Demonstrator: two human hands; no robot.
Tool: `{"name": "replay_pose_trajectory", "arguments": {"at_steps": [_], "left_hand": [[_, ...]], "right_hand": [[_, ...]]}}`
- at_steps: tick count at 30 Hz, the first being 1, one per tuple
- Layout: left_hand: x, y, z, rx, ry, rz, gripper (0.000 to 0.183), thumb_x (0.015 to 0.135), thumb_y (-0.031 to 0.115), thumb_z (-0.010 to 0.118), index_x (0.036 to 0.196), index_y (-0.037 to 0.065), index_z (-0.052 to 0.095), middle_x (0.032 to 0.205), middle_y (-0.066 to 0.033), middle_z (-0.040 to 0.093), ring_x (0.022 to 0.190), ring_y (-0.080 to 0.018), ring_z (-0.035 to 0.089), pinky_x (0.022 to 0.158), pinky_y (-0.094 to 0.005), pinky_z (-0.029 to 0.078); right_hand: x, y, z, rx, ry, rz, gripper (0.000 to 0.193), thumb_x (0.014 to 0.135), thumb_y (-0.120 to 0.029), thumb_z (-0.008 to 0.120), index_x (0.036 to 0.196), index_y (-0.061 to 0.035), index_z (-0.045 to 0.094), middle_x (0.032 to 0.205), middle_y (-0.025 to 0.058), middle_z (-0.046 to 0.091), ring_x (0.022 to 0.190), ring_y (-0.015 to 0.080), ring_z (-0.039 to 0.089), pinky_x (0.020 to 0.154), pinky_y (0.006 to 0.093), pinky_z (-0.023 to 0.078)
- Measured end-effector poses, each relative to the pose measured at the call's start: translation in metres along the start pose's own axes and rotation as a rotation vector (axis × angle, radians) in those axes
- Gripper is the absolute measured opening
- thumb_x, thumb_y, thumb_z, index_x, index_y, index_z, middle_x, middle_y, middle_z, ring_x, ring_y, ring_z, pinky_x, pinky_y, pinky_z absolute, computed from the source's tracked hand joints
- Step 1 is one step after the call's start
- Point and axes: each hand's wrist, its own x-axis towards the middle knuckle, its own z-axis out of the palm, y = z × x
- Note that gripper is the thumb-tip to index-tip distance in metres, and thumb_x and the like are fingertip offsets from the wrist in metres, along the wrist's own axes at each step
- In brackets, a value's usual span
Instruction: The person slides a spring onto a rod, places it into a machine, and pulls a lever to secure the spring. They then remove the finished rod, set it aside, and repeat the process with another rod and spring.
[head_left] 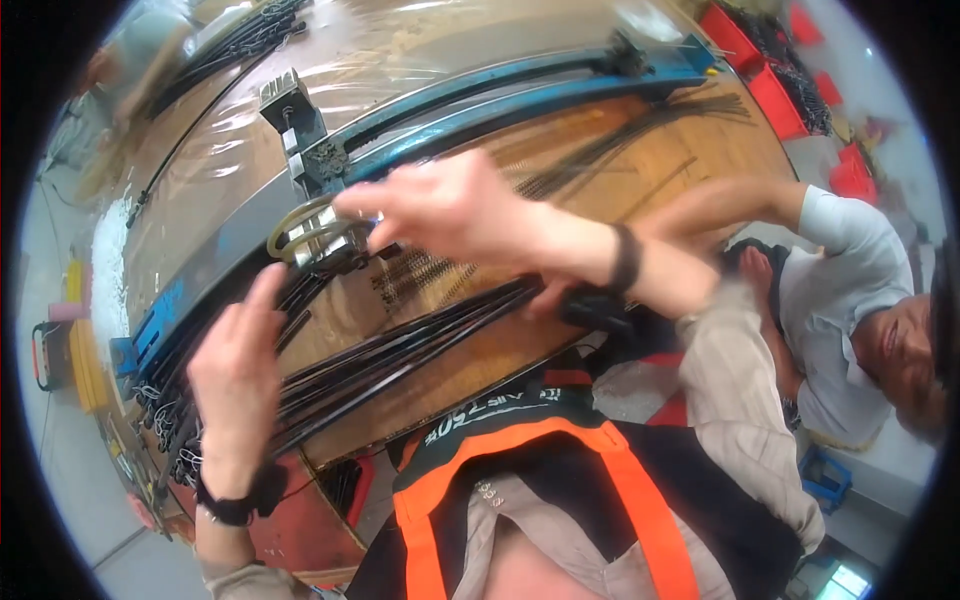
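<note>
My left hand [235, 375] is raised over the bundle of black rods. Its index finger points up toward a small metal clamp [335, 248], and it holds nothing I can see. From the right, my right hand [455, 205] reaches across to the clamp. Its fingertips are at the clamp's upper right side, smeared by motion, so any grip is unclear. A pale yellowish loop [292, 225] curves around the clamp's left side. The clamp is at the near edge of a blue steel rail frame [450, 135].
Long black rods [400, 355] with wire ends lie below the clamp. Coil springs [425, 275] and thin rods [650, 120] rest on the wooden table [640, 165]. A co-worker [850, 270] leans in at the right, near red bins [775, 95]. Another person [130, 60] is at far left.
</note>
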Motion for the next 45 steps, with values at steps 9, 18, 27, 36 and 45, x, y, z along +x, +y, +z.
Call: {"name": "replay_pose_trajectory", "arguments": {"at_steps": [9,18,27,36,45], "left_hand": [[-0.013,-0.093,-0.056,0.199,0.385,-0.245,0.022,0.099,0.011,0.055,0.119,0.004,0.06,0.087,-0.0143,0.061,0.073,-0.0221,0.056,0.068,-0.0334,0.047],[-0.025,-0.094,-0.058,0.006,0.417,-0.334,0.02,0.099,0.012,0.056,0.114,0.0,0.061,0.082,-0.0149,0.061,0.071,-0.0179,0.055,0.067,-0.0294,0.046],[-0.055,-0.123,-0.037,-0.034,0.32,-0.421,0.027,0.098,0.012,0.058,0.117,-0.006,0.06,0.084,-0.016,0.063,0.069,-0.0161,0.053,0.066,-0.0286,0.046],[-0.032,-0.133,-0.025,-0.071,0.277,-0.455,0.027,0.096,0.013,0.06,0.118,-0.004,0.06,0.09,-0.0196,0.066,0.072,-0.0237,0.061,0.068,-0.0322,0.049],[-0.012,-0.15,0.016,0.077,0.13,-0.179,0.021,0.092,0.018,0.061,0.111,0.01,0.065,0.093,-0.0155,0.067,0.081,-0.0343,0.066,0.068,-0.0404,0.053]], "right_hand": [[0.012,0.079,-0.02,-0.162,-0.114,0.127,0.021,0.095,-0.017,0.061,0.113,-0.0079,0.066,0.081,0.0064,0.068,0.073,0.0156,0.066,0.066,0.0312,0.054],[0.116,0.047,0.074,0.448,-0.078,0.174,0.02,0.096,-0.02,0.062,0.107,-0.0052,0.068,0.08,0.0041,0.071,0.078,0.0089,0.067,0.07,0.0243,0.054],[0.13,0.057,0.103,0.402,-0.184,0.165,0.02,0.094,-0.021,0.064,0.106,-0.0055,0.07,0.084,0.0056,0.073,0.081,0.0089,0.069,0.072,0.0248,0.055],[0.139,0.054,0.111,-0.263,-0.384,-0.154,0.006,0.09,-0.011,0.063,0.094,-0.0094,0.067,0.08,0.0064,0.071,0.079,0.0234,0.069,0.071,0.0349,0.053],[0.015,0.14,-0.08,-0.821,-0.246,-0.019,0.011,0.082,-0.008,0.068,0.092,-0.0123,0.066,0.086,0.0035,0.068,0.094,0.0253,0.061,0.096,0.0406,0.037]]}}
